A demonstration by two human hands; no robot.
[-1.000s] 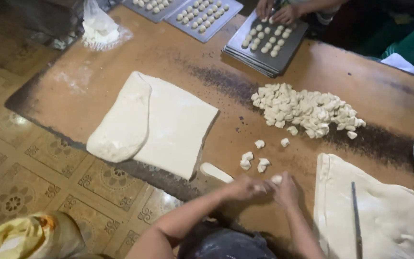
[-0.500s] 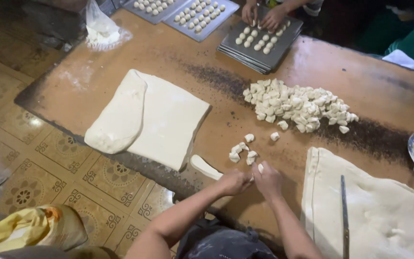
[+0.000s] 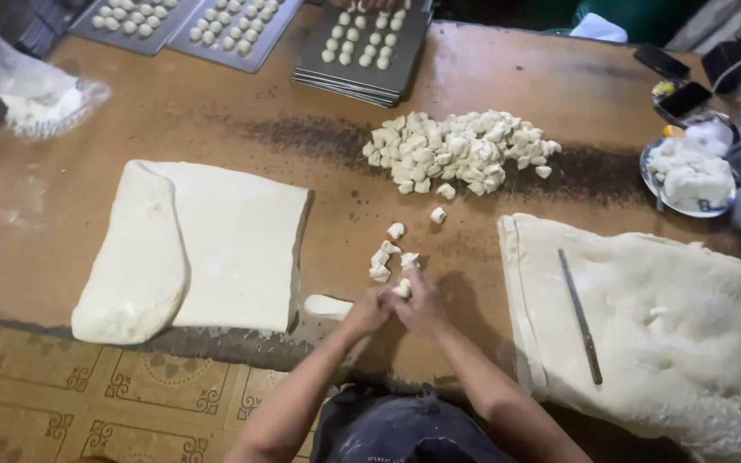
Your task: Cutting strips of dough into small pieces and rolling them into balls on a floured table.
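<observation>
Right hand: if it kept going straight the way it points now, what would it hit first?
The right hand points up-left, so it would likely meet the small dough bits just ahead first. The big pile lies farther on.

A worn brown wooden table (image 3: 559,77) carries a folded pale dough sheet (image 3: 207,244), a larger floured dough slab (image 3: 679,317), a heap of cut dough pieces (image 3: 456,150), grey metal trays (image 3: 362,64) and a white plate (image 3: 688,184).

A folded dough sheet (image 3: 216,249) is lying near the table's (image 3: 508,86) left edge, another sheet (image 3: 688,317) at the right edge, a knife (image 3: 580,314) on it. Trays (image 3: 362,51) are sitting along the far edge, a pile of dough pieces (image 3: 456,150) before them.
</observation>
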